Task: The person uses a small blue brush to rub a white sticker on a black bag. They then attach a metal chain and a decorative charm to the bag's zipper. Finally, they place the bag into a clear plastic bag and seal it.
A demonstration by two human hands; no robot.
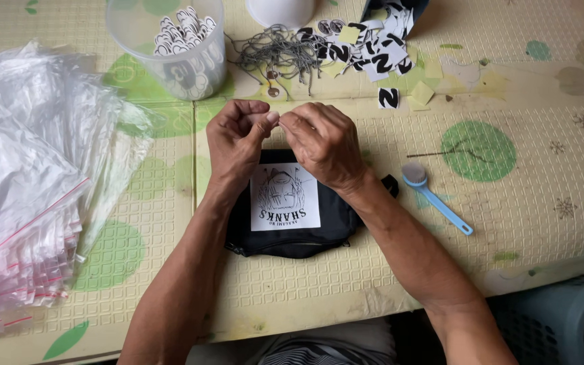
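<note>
Centrally in the frame, the left hand (236, 138) and the right hand (322, 140) meet fingertip to fingertip just above the upper edge of a black pouch (292, 233) that lies flat on the yellow patterned mat (522, 203). Both sets of fingers are curled closed in a pinch; whatever they pinch is too small to make out. The pouch carries a white printed label and sits directly beneath the wrists. A tangle of grey strings (275, 54) and a scatter of black-and-white paper tags (373, 47) lie at upper centre, a clear plastic tub (177, 51) of further tags at upper left, a stack of clear zip bags (25, 189) at the left edge, and a small blue scoop (434, 196) right of the pouch. Judged risk: a fine item pinched between two hands could slip and vanish against the busy mat, and a forearm sweeping outward could push the zip bags or scoop aside.
</note>
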